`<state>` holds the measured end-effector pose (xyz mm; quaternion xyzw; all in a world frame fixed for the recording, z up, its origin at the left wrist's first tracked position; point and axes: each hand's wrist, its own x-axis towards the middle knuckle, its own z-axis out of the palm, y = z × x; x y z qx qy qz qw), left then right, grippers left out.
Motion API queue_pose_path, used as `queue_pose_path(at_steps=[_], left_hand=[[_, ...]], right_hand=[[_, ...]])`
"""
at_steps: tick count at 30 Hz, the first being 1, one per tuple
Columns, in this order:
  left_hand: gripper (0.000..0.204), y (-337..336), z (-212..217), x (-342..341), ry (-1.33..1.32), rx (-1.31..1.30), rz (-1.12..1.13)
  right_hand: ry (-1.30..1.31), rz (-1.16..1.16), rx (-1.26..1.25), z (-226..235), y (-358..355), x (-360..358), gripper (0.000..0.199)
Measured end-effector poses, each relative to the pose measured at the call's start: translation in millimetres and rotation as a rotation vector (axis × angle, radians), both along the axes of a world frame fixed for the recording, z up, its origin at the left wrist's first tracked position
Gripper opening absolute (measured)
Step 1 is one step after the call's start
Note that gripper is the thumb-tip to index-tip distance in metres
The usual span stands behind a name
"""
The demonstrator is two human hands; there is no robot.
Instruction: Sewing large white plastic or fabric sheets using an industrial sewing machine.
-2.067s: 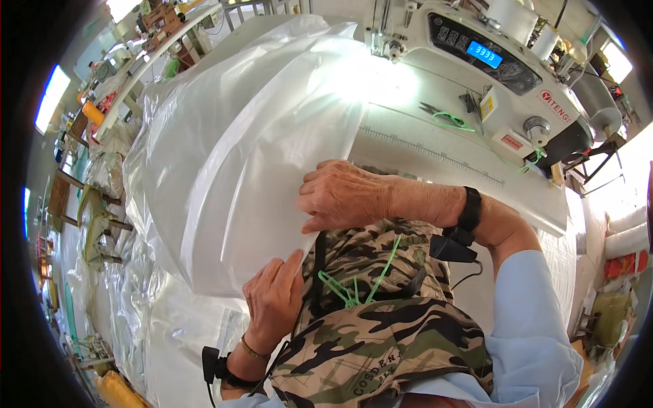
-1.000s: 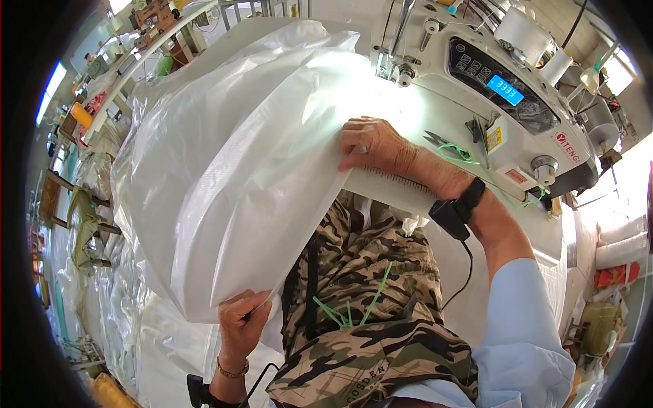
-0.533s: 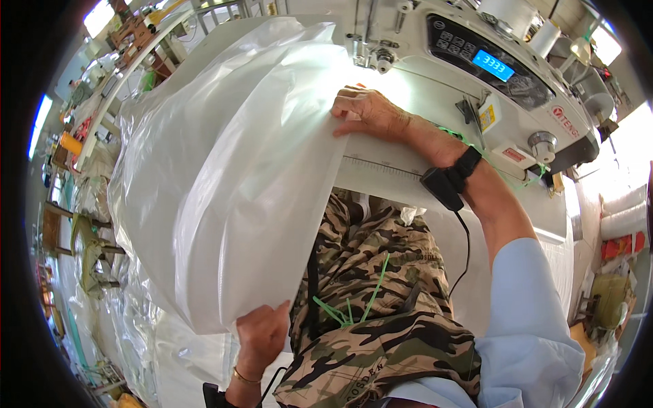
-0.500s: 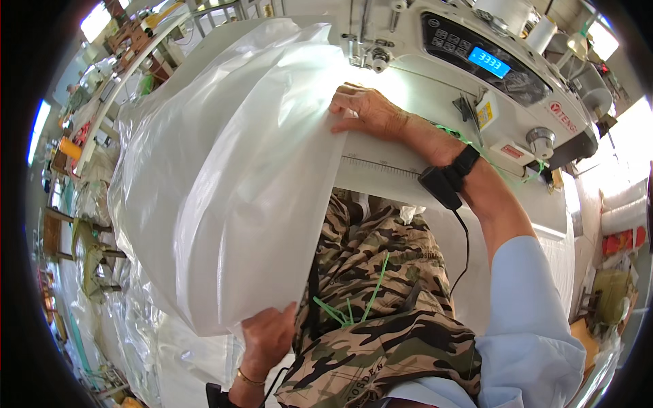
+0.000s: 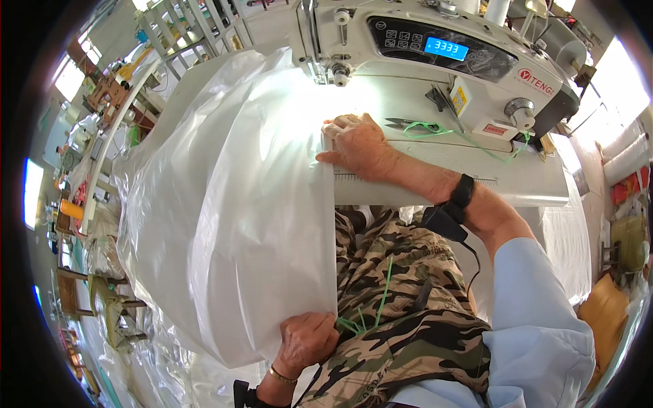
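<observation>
A large sheet of glossy white plastic film (image 5: 224,224) drapes over the machine table and down its left side, in soft lengthwise folds. Its straight right edge runs between my two hands. Close to the lit needle area, my right hand (image 5: 357,144) has its fingers bent and the thumb against this edge, closed on it. My left hand (image 5: 309,341) grips the sheet's near corner beside my thigh, fingers wrapped and partly hidden. Above the right hand stands the white sewing machine (image 5: 408,75), its needle end washed out by bright light.
Snips (image 5: 401,124) with green string (image 5: 435,129) lie on the bed right of my right hand. Green strips (image 5: 384,292) stick up from my camouflage apron. A stool (image 5: 112,313) and crumpled film stand at left; a grey rack (image 5: 183,34) is behind.
The view has swung, so the machine sits further left. My right hand has drawn back a little from the needle, uncovering the snips. My left hand keeps hold of the sheet's corner.
</observation>
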<state>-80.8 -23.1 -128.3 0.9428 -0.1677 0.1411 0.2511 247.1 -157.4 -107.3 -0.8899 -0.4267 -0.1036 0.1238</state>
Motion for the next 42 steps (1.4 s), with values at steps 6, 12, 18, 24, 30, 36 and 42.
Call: queue_pose_path(at_steps=[6, 12, 18, 24, 30, 36, 42], left_hand=[[0.013, 10.6, 13.5, 17.1, -0.05, 0.063, 0.074], [0.016, 2.3, 24.3, 36.0, -0.053, 0.097, 0.127], [0.018, -1.2, 18.9, 36.0, -0.077, 0.017, 0.146], [0.018, -4.5, 12.5, 30.8, -0.058, -0.029, 0.15], [0.02, -13.1, 7.0, 29.8, -0.098, -0.054, 0.201], [0.02, -14.4, 9.9, 30.0, -0.084, -0.007, 0.219], [0.022, -11.7, 73.9, 33.4, -0.234, 0.079, 0.202]], right_hand=[[0.078, -0.042, -0.051, 7.4, 4.2, 3.9, 0.06], [0.102, 0.027, 0.031, 0.3, 0.9, 6.1, 0.078], [-0.13, 0.311, 0.319, -30.8, -37.6, -65.2, 0.05], [0.477, 0.159, 0.346, -107.4, -21.3, -126.7, 0.031], [0.548, 0.056, 0.298, -191.8, 65.3, -89.3, 0.038], [0.521, 0.006, 0.244, -205.9, 84.9, -82.0, 0.037], [0.488, -0.007, 0.246, -197.1, 95.4, -74.9, 0.037]])
